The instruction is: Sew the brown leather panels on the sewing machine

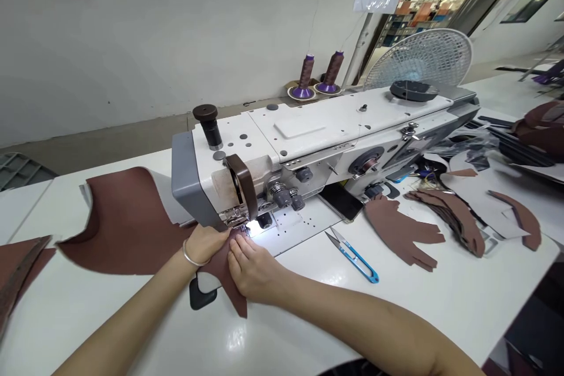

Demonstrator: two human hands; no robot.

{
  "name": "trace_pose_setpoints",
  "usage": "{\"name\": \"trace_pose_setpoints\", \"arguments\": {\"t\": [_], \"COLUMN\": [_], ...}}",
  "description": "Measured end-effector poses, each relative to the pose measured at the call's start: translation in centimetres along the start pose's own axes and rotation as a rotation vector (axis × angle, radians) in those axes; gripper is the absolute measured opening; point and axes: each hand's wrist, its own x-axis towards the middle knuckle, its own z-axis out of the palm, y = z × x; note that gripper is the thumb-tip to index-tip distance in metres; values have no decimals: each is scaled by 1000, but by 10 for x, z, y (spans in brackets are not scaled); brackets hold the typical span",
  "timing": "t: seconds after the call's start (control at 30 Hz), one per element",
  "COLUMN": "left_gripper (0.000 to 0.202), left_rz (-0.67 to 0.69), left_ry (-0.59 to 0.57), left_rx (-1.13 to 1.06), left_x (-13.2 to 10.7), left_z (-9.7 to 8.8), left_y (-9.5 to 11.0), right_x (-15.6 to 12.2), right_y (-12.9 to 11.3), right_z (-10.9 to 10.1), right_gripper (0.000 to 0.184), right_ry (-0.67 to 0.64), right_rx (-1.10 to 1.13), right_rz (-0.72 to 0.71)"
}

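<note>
A large piece of brown leather point(127, 223) lies on the white table, and its narrow end runs under the presser foot point(235, 218) of a white industrial sewing machine point(308, 141). My left hand point(205, 245), with a metal bangle at the wrist, grips the leather just in front of the foot. My right hand point(252, 265) pinches the same piece beside it, fingertips close to the lit needle area. Both hands touch each other. The needle itself is hidden by the machine head and fingers.
Blue-handled thread snips point(352, 255) and a phone point(341, 201) lie right of the hands. Cut brown leather pieces point(400, 232) and a stack point(449, 217) sit further right. Thread cones point(306, 73) and a fan point(418, 59) stand behind the machine.
</note>
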Motion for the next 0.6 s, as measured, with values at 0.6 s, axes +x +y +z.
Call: {"name": "trace_pose_setpoints", "arguments": {"t": [0.6], "left_gripper": [35], "left_rz": [-120], "left_ry": [-75], "left_rx": [-75], "left_x": [1], "left_z": [-3], "left_y": [8], "right_x": [-1], "right_y": [-1], "right_z": [-2], "right_gripper": [29], "right_ry": [-19], "right_rx": [15], "right_rz": [-36]}}
